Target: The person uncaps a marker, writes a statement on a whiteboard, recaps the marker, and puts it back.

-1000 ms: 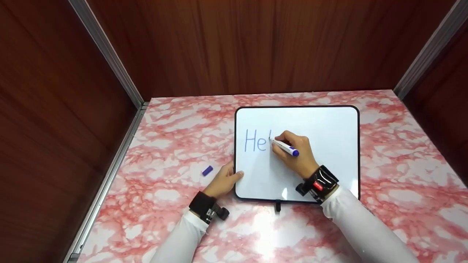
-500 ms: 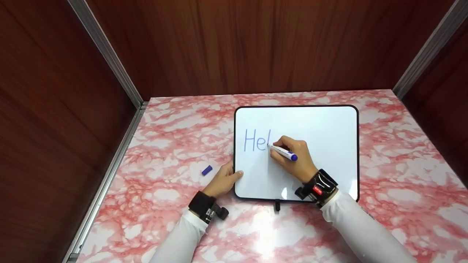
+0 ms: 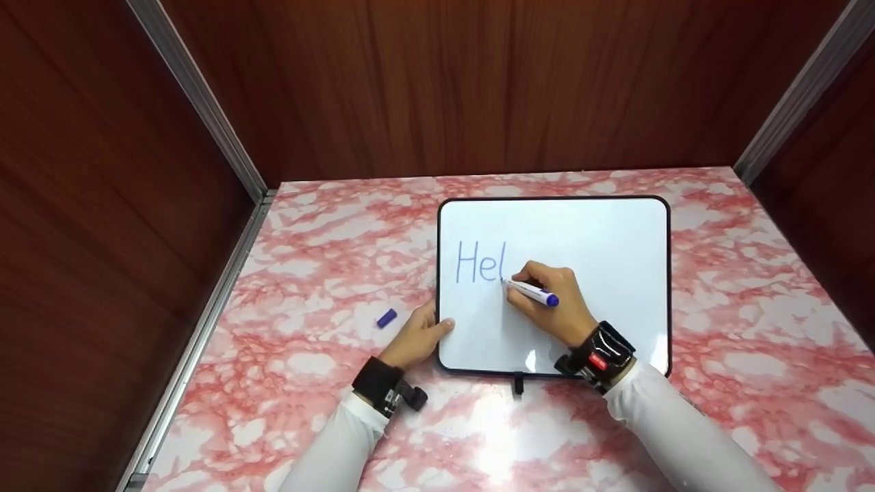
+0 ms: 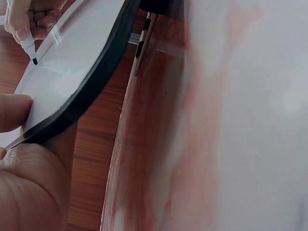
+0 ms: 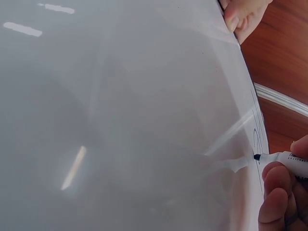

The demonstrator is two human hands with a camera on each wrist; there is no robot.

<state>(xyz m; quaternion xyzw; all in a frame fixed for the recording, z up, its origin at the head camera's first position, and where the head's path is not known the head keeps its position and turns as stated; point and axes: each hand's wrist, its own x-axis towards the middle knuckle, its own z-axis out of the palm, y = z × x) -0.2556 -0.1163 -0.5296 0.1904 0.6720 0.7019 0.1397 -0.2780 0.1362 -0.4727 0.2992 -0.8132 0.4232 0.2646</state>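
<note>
Red-and-white marbled tabletop (image 3: 307, 410) nearest. Left hand (image 3: 415, 338) grips left edge of white board with rounded black frame (image 3: 608, 253), thumb on face. Short purple cap (image 3: 387, 318) lies just left of that hand. Right hand (image 3: 564, 311) pinches white marker with blue end (image 3: 532, 292), tip at foot of "l" in blue lettering "Hel" (image 3: 487, 268), left half of board. Reddish-brown wood-grain panel (image 3: 451, 82) behind.

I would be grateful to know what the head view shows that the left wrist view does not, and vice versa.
Only the head view shows the purple cap, the white sleeves and legible letters "Hel".
Only the left wrist view shows the creased palm side of the left hand.
Both show the right hand holding the marker, and the left thumb on the whiteboard.
</note>
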